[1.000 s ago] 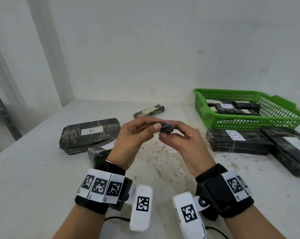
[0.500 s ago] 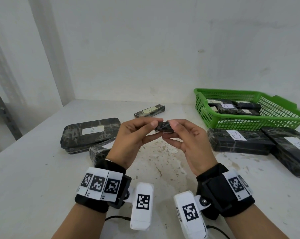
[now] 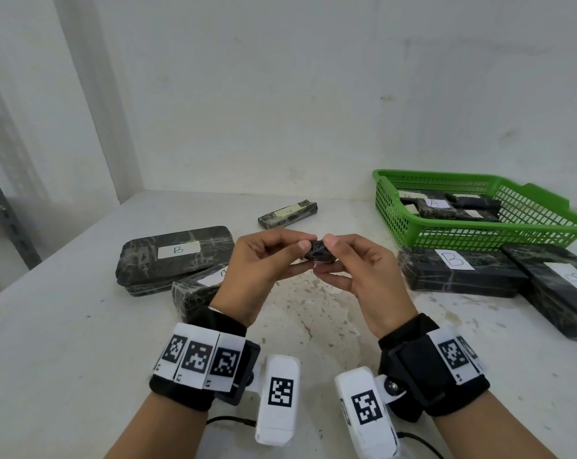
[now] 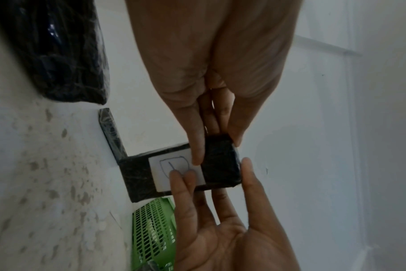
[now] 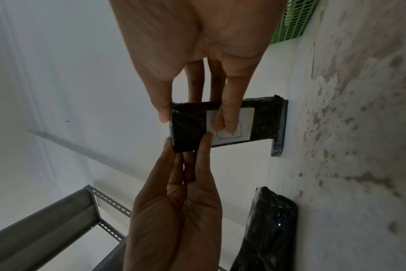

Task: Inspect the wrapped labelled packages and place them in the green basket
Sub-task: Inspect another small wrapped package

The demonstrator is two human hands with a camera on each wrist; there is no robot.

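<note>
1. White walls close in a stained white table (image 3: 81, 342), with a grey metal rack (image 5: 46, 220) off its left side.
2. Both hands are raised together over the middle of the table. The left hand (image 3: 260, 270) and right hand (image 3: 360, 276) pinch one small black wrapped package (image 3: 318, 253) between thumbs and fingertips, clear of the table.
3. From the wrist views, the package's white label (image 4: 174, 172) faces away from the person's head, with a hand-drawn mark that cannot be read for certain.
4. Against a second ago, the package has been turned in the fingers and lifted slightly; the hands have barely travelled. Judged from that, inspection is under way and the carry to the basket has not begun.
5. The green basket (image 3: 545, 200) stands far right and already holds several labelled packages, one marked A (image 3: 434, 207).
6. Left outside: a large B package (image 3: 174, 253) far left with another package (image 3: 194, 289) near it, partly behind the left wrist; a slim package (image 3: 287, 215) at the far centre; a B package (image 3: 459, 270) and a further one (image 3: 565, 286) just in front of the basket.
7. So most of the task remains, and the next move would likely be a short reach right to the basket.
</note>
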